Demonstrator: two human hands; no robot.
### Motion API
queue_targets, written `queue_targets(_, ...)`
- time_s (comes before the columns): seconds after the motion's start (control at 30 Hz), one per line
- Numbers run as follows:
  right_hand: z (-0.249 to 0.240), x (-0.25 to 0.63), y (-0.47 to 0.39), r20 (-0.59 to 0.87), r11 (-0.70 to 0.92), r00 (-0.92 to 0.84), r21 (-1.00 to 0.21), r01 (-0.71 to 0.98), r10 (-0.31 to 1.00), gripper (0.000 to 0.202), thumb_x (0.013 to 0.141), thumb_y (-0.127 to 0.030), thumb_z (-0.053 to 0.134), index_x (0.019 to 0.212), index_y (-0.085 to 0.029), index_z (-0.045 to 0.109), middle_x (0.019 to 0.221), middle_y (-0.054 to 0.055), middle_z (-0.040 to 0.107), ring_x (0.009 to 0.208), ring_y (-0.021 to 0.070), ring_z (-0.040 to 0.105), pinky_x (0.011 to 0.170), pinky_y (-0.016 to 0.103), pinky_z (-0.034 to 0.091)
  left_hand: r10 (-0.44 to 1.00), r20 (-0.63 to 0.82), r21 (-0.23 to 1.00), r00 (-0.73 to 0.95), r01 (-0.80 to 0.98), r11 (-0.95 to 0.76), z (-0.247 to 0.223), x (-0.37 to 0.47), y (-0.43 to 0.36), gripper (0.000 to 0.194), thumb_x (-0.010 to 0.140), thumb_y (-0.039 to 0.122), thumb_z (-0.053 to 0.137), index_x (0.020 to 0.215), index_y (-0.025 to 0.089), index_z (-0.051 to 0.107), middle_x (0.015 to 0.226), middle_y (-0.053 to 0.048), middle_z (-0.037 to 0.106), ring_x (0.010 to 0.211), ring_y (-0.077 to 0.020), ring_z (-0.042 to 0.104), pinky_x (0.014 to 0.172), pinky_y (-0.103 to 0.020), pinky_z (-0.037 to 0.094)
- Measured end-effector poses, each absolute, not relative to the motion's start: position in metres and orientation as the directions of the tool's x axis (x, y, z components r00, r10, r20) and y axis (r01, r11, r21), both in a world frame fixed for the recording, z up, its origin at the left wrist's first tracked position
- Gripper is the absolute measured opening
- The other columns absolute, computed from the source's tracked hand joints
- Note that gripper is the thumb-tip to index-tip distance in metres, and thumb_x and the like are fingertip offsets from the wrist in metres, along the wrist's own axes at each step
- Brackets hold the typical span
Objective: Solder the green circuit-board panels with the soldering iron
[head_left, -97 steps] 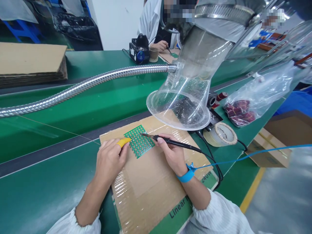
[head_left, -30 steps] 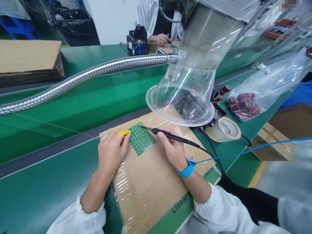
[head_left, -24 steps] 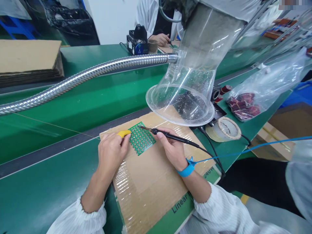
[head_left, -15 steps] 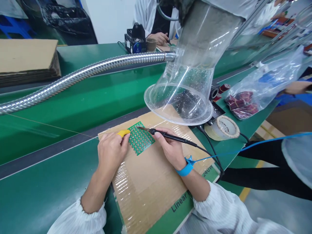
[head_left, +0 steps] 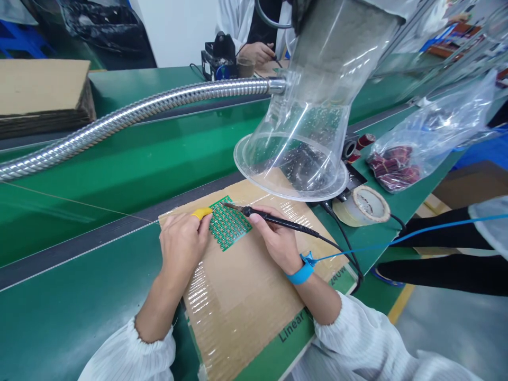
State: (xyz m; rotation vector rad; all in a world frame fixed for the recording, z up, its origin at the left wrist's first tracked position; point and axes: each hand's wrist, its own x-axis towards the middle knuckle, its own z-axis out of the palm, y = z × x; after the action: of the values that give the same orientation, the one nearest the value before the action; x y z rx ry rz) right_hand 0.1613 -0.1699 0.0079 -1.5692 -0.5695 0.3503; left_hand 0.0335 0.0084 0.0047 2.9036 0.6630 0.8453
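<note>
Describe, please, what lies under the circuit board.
The board sits over cardboard, with a printed green layer below that. The spot directly beneath the board is covered, so I cannot see it.

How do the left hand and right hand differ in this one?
The left hand wears a yellow finger cover; the right hand shows none. The right hand holds a soldering iron; the left hand is at the green circuit board. Both extend from white sleeves.

Iron tip point(head_left: 231, 206) nearer PCB point(head_left: 230, 225) far edge
</note>
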Motion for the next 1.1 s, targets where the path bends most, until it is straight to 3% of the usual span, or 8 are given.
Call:
queue_targets(0.27,0.007,0.162,-0.166,0.086,0.094,0.868,-0.995,0.045,0.489,0.031,0.091,-0.050,0.075,0.109,-0.025,0.074,0.107,0.005,0.077,0.094,0.0253,0.075,0.091,0.044,0.061,0.511,0.538,0.288,0.670,0.424,-0.859,0.008,0.030,0.008,0.045,0.098,0.048,0.057,0.061,0.024,0.048,0.059,-0.001,0.060,0.063,-0.0197,0.056,0.072,-0.033,0.040)
queue_targets(0.47,0.030,0.167,-0.182,0.009,0.147,0.895,-0.987,-0.063,0.445,0.044,0.096,-0.063,0.063,0.110,-0.022,0.064,0.087,0.005,0.079,0.077,0.0228,0.077,0.078,0.040,0.065,0.520,0.477,0.265,0.709,0.448,-0.854,0.022,0.018,0.000,0.056,0.096,0.055,0.057,0.056,0.025,0.032,0.051,0.001,0.050,0.052,-0.0171,0.043,0.059,-0.032,0.032)
queue_targets(0.57,0.040,0.165,-0.200,-0.017,0.099,0.895,-0.993,-0.068,0.445,0.042,0.097,-0.062,0.061,0.106,-0.021,0.062,0.084,0.006,0.078,0.077,0.0223,0.077,0.074,0.037,0.064,0.427,0.449,0.222,0.785,0.365,-0.904,0.025,0.009,-0.007,0.046,0.098,0.045,0.055,0.060,0.025,0.039,0.053,0.001,0.052,0.053,-0.0178,0.047,0.059,-0.032,0.034)
queue_targets(0.67,0.041,0.161,-0.215,-0.049,0.032,0.903,-0.997,-0.070,0.427,0.039,0.092,-0.059,0.070,0.100,-0.021,0.062,0.080,0.004,0.077,0.072,0.0224,0.076,0.068,0.035,0.064,0.246,0.502,0.158,0.829,0.192,-0.969,0.026,0.001,-0.012,0.031,0.100,0.033,0.054,0.071,0.022,0.056,0.059,0.000,0.061,0.061,-0.0180,0.058,0.075,-0.034,0.046)
queue_targets(0.77,0.034,0.157,-0.224,-0.039,0.002,0.922,-0.999,-0.044,0.385,0.039,0.087,-0.057,0.077,0.097,-0.022,0.062,0.078,0.002,0.076,0.068,0.0218,0.076,0.068,0.035,0.064,0.174,0.549,0.080,0.818,0.156,-0.984,0.028,-0.003,-0.014,0.027,0.100,0.035,0.059,0.078,0.019,0.063,0.062,0.000,0.066,0.063,-0.0180,0.063,0.088,-0.036,0.048)
queue_targets(0.97,0.018,0.151,-0.227,0.024,-0.030,0.936,-0.999,0.037,0.350,0.038,0.087,-0.057,0.076,0.100,-0.023,0.067,0.089,0.005,0.077,0.072,0.0231,0.077,0.073,0.039,0.066,0.179,0.532,0.054,0.827,0.178,-0.983,0.026,-0.001,-0.017,0.050,0.100,0.049,0.056,0.057,0.022,0.052,0.049,0.001,0.055,0.053,-0.0168,0.056,0.061,-0.030,0.042)
queue_targets(1.1,0.016,0.151,-0.227,0.040,-0.056,0.936,-0.996,0.064,0.349,0.036,0.087,-0.056,0.076,0.095,-0.022,0.069,0.086,0.004,0.075,0.069,0.0222,0.075,0.070,0.038,0.066,0.215,0.483,0.083,0.849,0.200,-0.976,0.022,0.000,-0.017,0.057,0.100,0.054,0.050,0.053,0.023,0.051,0.050,-0.001,0.055,0.056,-0.0186,0.058,0.055,-0.031,0.037)
